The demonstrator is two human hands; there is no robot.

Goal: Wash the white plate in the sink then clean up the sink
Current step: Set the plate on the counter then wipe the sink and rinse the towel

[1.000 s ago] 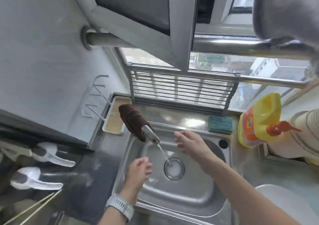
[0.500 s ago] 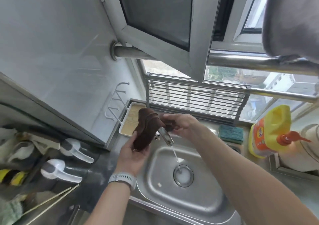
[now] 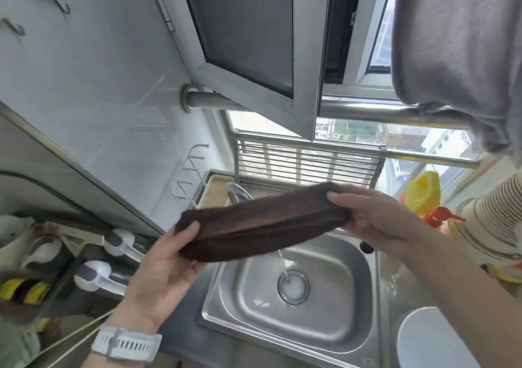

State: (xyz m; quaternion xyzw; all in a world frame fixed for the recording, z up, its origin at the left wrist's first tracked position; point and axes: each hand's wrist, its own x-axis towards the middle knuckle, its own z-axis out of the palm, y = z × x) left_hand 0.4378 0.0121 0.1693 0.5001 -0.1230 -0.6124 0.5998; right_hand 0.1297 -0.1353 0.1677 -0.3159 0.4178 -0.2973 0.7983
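A folded brown cloth (image 3: 262, 223) is stretched level above the steel sink (image 3: 339, 308). My left hand (image 3: 163, 271) grips its left end from below, thumb on top. My right hand (image 3: 367, 215) grips its right end. Behind the cloth the tap (image 3: 237, 191) shows its top, and a thin stream of water falls onto the drain (image 3: 293, 287). The white plate (image 3: 432, 339) lies on the counter to the right of the sink, partly behind my right forearm.
A yellow detergent bottle (image 3: 423, 192) with a red pump stands at the right by the window. A folded wire rack (image 3: 305, 161) leans behind the sink. White handles (image 3: 99, 277) and utensils crowd the left counter. Grey fabric (image 3: 457, 42) hangs from a rail overhead.
Both hands have left the running water, taken the brown cloth off the tap and pulled it out level between them above the sink. The view has tilted upward.
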